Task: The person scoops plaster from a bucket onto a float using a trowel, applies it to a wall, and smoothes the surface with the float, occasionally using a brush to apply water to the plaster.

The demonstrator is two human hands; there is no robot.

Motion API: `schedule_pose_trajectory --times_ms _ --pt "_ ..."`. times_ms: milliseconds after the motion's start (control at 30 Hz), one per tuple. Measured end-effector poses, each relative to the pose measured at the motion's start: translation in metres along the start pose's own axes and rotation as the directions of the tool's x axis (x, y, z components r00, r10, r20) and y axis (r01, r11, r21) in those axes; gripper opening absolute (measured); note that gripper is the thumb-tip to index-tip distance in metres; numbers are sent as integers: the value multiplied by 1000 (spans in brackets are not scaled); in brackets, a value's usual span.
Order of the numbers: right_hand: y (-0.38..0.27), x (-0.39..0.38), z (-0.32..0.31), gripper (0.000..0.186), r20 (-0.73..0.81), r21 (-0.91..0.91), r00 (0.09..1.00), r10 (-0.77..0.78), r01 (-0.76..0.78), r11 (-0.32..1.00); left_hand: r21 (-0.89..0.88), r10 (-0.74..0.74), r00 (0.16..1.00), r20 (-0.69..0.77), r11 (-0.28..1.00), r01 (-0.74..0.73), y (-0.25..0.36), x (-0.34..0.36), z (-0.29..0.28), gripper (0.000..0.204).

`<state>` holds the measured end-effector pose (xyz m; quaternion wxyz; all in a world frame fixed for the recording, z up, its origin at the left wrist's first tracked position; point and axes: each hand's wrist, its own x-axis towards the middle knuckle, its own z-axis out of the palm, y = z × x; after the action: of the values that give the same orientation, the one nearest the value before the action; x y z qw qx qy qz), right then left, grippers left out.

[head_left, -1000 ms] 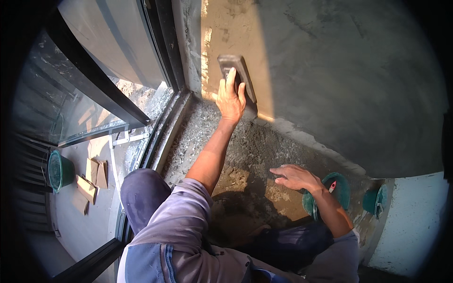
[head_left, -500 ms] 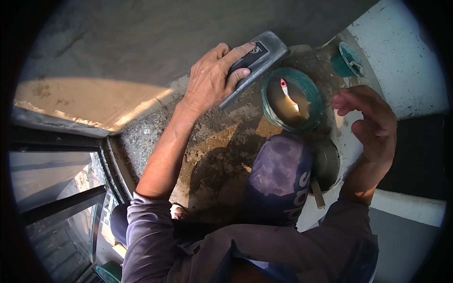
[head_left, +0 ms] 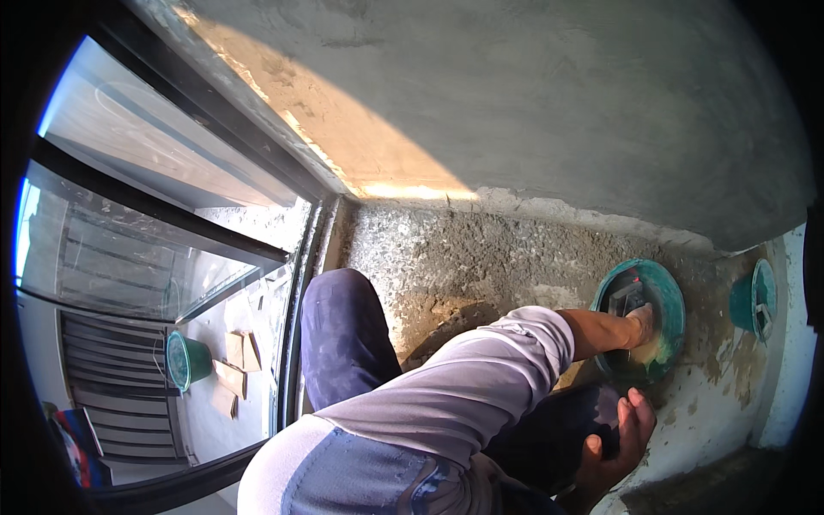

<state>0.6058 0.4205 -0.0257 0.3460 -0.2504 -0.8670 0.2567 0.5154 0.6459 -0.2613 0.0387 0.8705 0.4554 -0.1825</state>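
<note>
My left hand [head_left: 639, 327] reaches down into a round green bucket [head_left: 678, 313] at the right. It is closed around a dark plastering float [head_left: 627, 297], which is dipped partly inside the bucket. The fingers on the far side are hidden. A small red-tipped brush handle [head_left: 636, 280] shows beside the float, and murky water lies around them. My right hand [head_left: 622, 439] hangs below the bucket, next to my knee, with its fingers loosely curled and apart, holding nothing.
A grey plastered wall [head_left: 532, 94] rises ahead, sunlit at its left. Rough, mortar-spattered floor [head_left: 463, 249] runs along its foot. A smaller green bucket [head_left: 745, 302] stands at the far right. A black-framed glass door [head_left: 163, 202] is at the left, with another green bucket [head_left: 187, 360] beyond it.
My left hand has carried the float from near the wall down into the green bucket. My right hand has lowered towards my knee. The view has swung left, showing more of the glass door.
</note>
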Motion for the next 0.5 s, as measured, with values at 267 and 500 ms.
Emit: schedule_pose_trajectory --times_ms 267,500 --pt "-8 17 -14 54 75 15 994 79 -80 997 -395 -289 809 -512 916 77 -31 -120 -45 31" --pt "-32 36 7 46 160 31 985 67 -73 997 -729 -729 22 -684 683 -39 -68 -316 -41 37"
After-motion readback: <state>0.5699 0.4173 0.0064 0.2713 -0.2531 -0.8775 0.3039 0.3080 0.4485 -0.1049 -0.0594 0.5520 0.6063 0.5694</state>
